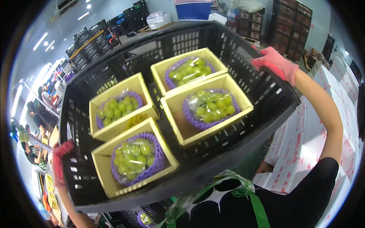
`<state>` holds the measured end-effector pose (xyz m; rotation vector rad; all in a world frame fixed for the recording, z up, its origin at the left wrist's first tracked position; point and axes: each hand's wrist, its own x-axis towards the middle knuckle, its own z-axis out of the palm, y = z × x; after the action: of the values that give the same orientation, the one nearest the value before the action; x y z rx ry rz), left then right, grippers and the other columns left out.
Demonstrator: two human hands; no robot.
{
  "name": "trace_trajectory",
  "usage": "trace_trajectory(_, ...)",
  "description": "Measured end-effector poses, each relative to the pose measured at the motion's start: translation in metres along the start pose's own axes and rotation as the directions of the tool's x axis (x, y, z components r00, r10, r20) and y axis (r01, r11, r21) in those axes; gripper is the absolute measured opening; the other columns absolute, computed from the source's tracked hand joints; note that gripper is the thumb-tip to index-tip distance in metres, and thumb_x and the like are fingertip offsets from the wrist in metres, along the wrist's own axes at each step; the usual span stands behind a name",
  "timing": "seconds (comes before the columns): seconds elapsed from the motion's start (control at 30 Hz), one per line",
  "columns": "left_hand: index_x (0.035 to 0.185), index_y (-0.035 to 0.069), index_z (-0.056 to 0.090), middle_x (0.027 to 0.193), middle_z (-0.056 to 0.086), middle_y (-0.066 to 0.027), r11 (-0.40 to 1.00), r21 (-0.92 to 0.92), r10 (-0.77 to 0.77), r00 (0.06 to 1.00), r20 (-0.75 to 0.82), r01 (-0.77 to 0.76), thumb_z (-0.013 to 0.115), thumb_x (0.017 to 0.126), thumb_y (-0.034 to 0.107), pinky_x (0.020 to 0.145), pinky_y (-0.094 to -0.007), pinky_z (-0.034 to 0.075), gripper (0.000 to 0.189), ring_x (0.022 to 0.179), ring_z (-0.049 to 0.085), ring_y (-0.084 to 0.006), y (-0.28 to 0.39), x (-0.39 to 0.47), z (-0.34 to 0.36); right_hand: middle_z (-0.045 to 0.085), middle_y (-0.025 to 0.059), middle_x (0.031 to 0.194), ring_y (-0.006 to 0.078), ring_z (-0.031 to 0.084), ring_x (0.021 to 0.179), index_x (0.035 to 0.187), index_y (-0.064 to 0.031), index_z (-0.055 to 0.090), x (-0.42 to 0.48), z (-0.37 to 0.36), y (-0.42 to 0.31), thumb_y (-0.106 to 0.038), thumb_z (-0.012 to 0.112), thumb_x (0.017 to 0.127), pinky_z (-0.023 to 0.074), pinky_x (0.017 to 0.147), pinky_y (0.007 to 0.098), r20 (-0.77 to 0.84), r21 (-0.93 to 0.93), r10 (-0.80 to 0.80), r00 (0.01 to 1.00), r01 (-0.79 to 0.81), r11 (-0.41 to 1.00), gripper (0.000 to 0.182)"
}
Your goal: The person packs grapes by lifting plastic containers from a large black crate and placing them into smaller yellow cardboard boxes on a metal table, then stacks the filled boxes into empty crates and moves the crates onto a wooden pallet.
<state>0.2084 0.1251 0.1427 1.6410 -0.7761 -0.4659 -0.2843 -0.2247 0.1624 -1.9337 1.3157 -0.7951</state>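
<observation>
A large black plastic crate (171, 196) is held up and tilted before me. My left hand (62, 159), in a red-pink knit glove, grips its left end. My right hand (275, 62), in a matching glove, grips its right end near the upper corner. Inside stand several open pale-yellow cardboard boxes, among them one at the lower left (104, 176) and one at the right (174, 122). Each holds green grapes (135, 156) in clear wrap, cradled in a purple foam net (161, 159). The fingers' undersides are hidden by the crate.
White printed cartons (302, 142) are piled at the right. Stacked crates (293, 28) stand at the back right, black crates (91, 42) at the back left. Several people work along a table at the left. Another netted grape bunch (146, 219) lies below the crate.
</observation>
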Motion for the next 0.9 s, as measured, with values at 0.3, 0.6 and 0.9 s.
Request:
trace_trajectory(0.3,0.107,0.003,0.06,0.101,0.062,-0.008,0.944,0.005,0.309,0.884,0.35,-0.331,0.052,0.086,0.017,0.079,-0.0279,0.046,0.026,0.087,0.058,-0.0169,-0.018,0.128,0.076,0.056,0.0025,0.089,0.0084,0.053,0.08,0.107,-0.0017,0.053,0.016,-0.044,0.086,-0.021,0.064,0.084,0.0431,0.071,0.0241,-0.256,0.061,-0.068,0.964,0.086,0.994,0.032)
trace_trajectory(0.6,0.105,0.001,0.061,0.097,0.065,-0.0084,0.988,0.068,0.068,0.797,0.6,-0.136,0.055,0.084,0.019,0.076,-0.0287,0.048,0.028,0.084,0.061,-0.0179,-0.056,0.289,0.258,0.046,-0.0056,0.063,0.0068,0.041,0.057,0.074,-0.012,0.055,0.119,-0.086,0.162,-0.025,0.059,0.081,0.0315,0.055,0.025,-0.207,-0.271,0.105,0.973,-0.16,0.949,0.015)
trace_trajectory(0.9,0.083,-0.002,0.063,0.076,0.063,-0.0153,0.925,0.291,-0.002,0.762,0.647,-0.245,0.062,0.071,0.017,0.067,-0.0339,0.05,0.023,0.069,0.062,-0.0241,-0.03,0.355,0.425,0.048,-0.0022,0.058,0.0098,0.045,0.054,0.06,-0.0069,0.054,0.194,-0.142,0.253,-0.018,0.058,0.078,0.0351,0.054,0.0275,-0.178,-0.249,0.277,0.944,-0.315,0.916,0.022)
